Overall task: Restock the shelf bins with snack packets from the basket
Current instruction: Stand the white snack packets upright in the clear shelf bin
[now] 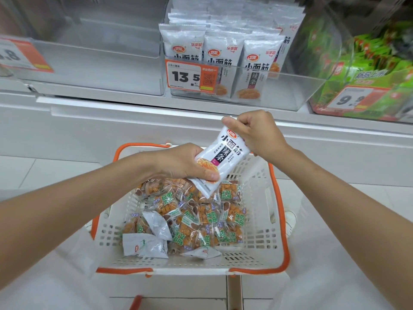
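On the white packet (223, 157) I'm holding: red 卫龙 logo up top, big black 小面筋, 辣条 in white on a dark strip. Same print on the shelf packets (223, 61) in the clear bin (290, 86), plus red 乐享装 in the corner. That bin's orange price tag (192, 76): 13.5, QR code beside it, small print unreadable. On the green box (368, 72) to the right: 新品上市; its tag (353, 98) reads 9.9. On the far-left tag (20, 55) only .8 is legible. On the basket packets (190, 211): green characters, can't make them out.
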A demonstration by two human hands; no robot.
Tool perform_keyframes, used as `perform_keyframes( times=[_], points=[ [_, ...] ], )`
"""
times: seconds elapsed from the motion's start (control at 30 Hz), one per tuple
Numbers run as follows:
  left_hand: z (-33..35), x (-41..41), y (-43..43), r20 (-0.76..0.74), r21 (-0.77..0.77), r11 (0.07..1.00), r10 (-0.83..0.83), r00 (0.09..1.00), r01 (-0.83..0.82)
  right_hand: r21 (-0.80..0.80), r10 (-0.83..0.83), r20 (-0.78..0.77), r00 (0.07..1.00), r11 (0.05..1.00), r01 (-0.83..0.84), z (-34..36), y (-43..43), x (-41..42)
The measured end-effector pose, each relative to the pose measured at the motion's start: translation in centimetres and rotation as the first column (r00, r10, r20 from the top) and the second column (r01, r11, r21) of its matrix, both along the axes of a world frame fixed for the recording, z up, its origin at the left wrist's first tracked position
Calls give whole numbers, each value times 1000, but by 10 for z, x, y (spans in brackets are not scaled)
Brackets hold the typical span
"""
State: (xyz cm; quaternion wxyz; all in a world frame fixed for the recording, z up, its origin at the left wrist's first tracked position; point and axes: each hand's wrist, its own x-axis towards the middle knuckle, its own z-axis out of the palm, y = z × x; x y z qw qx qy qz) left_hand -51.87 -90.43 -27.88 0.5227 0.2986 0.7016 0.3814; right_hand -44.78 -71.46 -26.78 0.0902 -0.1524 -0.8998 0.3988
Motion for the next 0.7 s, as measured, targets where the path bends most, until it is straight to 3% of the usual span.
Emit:
perform_keyframes(
  times=[0.1,0.2,0.27,0.37,0.47,0.6,0.7],
  points=[
    [-4,-3,-1,-5,-1,1000,21,1000,-21,-40,-12,-2,1000,999,11,1,-3,1],
    [-7,-9,-1,-5,45,988,151,988,-151,-341,-109,38,993,933,115,7,-2,2],
    [-7,-13,0,14,88,971,224,975,-224,-472,-1,182,983,877,88,7,-1,4],
    [-2,-13,5,-39,128,970,214,976,-208,-542,155,236,959,841,-2,3,-3,13],
    [10,-9,16,-109,190,965,206,972,-183,-577,90,170,981,816,25,13,6,20],
    [38,-16,42,-160,296,917,323,933,-267,-581,49,114,992,814,26,32,28,30],
    [61,-20,64,-268,322,922,307,913,-215,-539,13,56,998,842,19,49,39,34]
  ],
)
